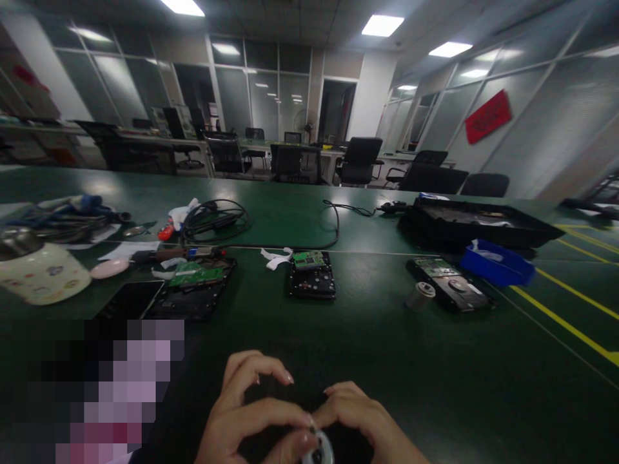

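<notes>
My left hand (251, 412) and my right hand (362, 419) meet at the bottom edge of the view, fingers curled and pinched together round a small round silver part (318, 454) with a dark centre. Most of that part is cut off by the frame. Both hands hover over the near edge of the green table (367, 348). A black hard drive (312, 278) with a green circuit board on top lies straight ahead. Another opened drive (196, 287) with a green board lies to the left.
An opened drive (452, 283), a small metal cylinder (420, 296) and a blue bin (498, 264) sit right, before a black tray (476, 222). Cables (215, 219), tools and a patterned mug (41, 270) lie left. Office chairs stand behind.
</notes>
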### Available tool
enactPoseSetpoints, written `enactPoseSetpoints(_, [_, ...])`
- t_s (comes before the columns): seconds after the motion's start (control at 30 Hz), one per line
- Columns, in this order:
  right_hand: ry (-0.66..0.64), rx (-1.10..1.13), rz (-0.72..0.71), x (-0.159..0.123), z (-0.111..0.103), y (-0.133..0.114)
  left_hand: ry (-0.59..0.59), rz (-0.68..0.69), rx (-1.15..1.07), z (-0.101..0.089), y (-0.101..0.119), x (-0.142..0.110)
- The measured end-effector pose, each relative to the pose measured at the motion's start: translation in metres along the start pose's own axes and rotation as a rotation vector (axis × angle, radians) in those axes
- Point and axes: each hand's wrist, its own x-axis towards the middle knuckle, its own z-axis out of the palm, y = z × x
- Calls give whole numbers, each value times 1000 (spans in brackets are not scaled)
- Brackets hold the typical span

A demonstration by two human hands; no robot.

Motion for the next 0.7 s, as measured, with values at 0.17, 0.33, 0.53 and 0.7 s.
enactPoseSetpoints(0.17, [-25,49,-17,0,0,2,163,-312,377,4,-30,8])
enactPoseSetpoints(0.33, [16,45,-15,-2,6,12,21,-438,556,6,-42,12])
enactPoseSetpoints(0.53, [43,-34,0,-3,14,24,32,-366,577,6,-45,10])
enactPoseSetpoints(0.7, [51,-42,4,-3,13,22,134,-81,388,2,-30,2])
